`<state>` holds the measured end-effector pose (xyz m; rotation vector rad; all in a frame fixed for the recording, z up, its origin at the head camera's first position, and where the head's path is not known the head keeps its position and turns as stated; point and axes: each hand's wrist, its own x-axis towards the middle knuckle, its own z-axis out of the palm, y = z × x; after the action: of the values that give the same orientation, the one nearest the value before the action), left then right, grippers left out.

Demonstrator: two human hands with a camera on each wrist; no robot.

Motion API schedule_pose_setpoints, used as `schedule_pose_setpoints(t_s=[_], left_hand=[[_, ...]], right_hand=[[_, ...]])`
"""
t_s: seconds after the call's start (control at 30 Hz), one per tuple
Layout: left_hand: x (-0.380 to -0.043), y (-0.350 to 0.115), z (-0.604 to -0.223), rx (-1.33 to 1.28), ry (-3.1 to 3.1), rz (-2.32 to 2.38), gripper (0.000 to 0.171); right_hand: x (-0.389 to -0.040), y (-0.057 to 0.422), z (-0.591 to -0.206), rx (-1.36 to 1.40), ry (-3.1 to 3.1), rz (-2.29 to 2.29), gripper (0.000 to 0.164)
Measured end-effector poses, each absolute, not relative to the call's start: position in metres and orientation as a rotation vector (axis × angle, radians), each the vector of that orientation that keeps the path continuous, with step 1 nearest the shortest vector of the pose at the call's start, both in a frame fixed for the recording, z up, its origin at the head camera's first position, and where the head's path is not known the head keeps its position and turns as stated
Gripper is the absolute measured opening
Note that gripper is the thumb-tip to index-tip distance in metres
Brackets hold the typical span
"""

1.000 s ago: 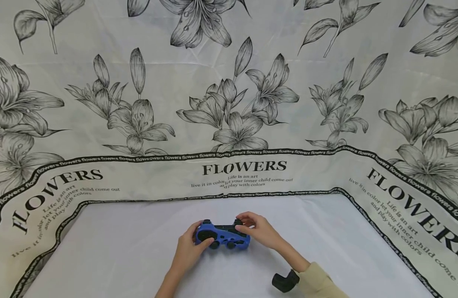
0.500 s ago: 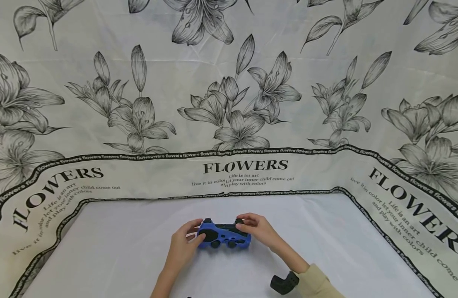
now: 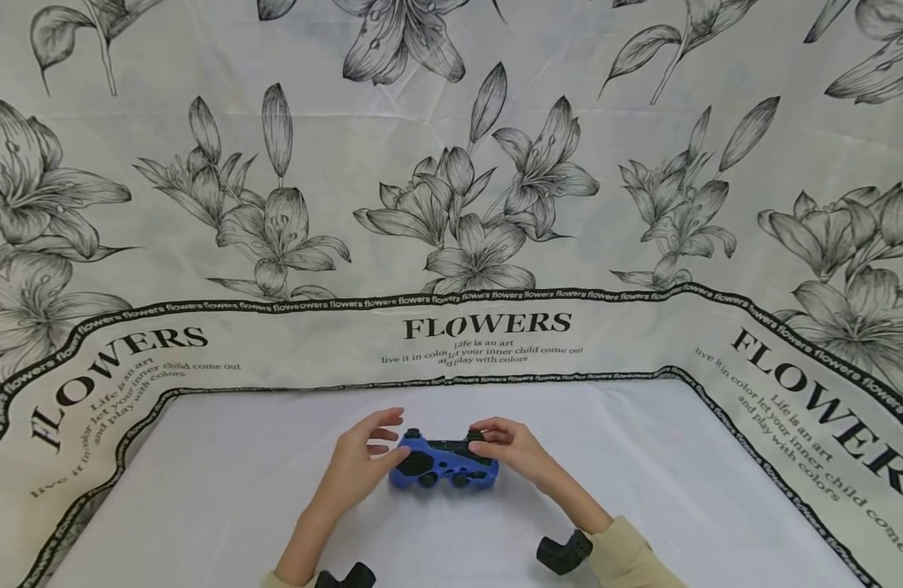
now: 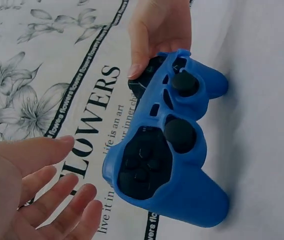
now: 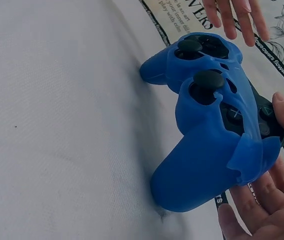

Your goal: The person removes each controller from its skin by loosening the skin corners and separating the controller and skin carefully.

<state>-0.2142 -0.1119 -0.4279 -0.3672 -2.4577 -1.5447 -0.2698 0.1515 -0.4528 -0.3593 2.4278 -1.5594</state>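
Observation:
A black game controller (image 4: 139, 170) in a blue silicone sleeve (image 5: 197, 165) stands tilted on the white cloth, its grips toward me. On the right side the sleeve is partly off, bunched across the face buttons, with the controller's black corner bare. My right hand (image 3: 521, 453) holds that bare corner, thumb on top near the buttons and fingers beneath. Just off the left end is my left hand (image 3: 356, 464), fingers spread and relaxed; the left wrist view shows a gap between it and the controller. The controller's underside is hidden.
White cloth (image 3: 224, 490) covers the table. Behind and at both sides hangs a fabric backdrop (image 3: 488, 351) printed with lilies and "FLOWERS". A black wrist device (image 3: 564, 553) sits by the right sleeve, and another black device (image 3: 346, 576) by the left.
My left hand has let go of the controller's left end and drawn back to the left, its fingers opening. The right hand keeps its hold; the controller has barely moved.

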Motion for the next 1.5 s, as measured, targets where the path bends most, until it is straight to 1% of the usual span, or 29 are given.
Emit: schedule_pose_setpoints(t_s=[0.2, 0.37, 0.47, 0.63, 0.87, 1.17, 1.37, 1.5], left_hand=[[-0.221, -0.113, -0.411, -0.602, -2.596, -1.4, 0.054], [-0.233, -0.118, -0.395, -0.908, -2.711, -1.235, 0.05], [-0.242, -0.122, -0.385, -1.009, -2.763, -1.198, 0.047], [-0.254, -0.121, -0.376, -1.098, -2.85, -1.198, 0.045], [-0.263, -0.106, -0.38, -1.203, -2.961, -1.117, 0.041], [-0.267, -0.094, -0.385, -1.241, -3.016, -0.969, 0.037], [-0.269, -0.092, -0.392, -1.253, -3.012, -0.892, 0.027], [-0.27, -0.091, -0.393, -1.285, -2.968, -0.854, 0.024]], right_hand=[[-0.273, 0.153, -0.456, -0.39, 2.411, -1.579, 0.044], [-0.271, 0.152, -0.454, -0.392, 2.419, -1.596, 0.044], [-0.27, 0.15, -0.453, -0.427, 2.416, -1.585, 0.044], [-0.272, 0.149, -0.452, -0.473, 2.414, -1.565, 0.045], [-0.274, 0.149, -0.451, -0.435, 2.416, -1.557, 0.043], [-0.27, 0.153, -0.453, -0.398, 2.406, -1.557, 0.049], [-0.267, 0.152, -0.454, -0.411, 2.405, -1.56, 0.051], [-0.266, 0.153, -0.45, -0.404, 2.434, -1.537, 0.053]])
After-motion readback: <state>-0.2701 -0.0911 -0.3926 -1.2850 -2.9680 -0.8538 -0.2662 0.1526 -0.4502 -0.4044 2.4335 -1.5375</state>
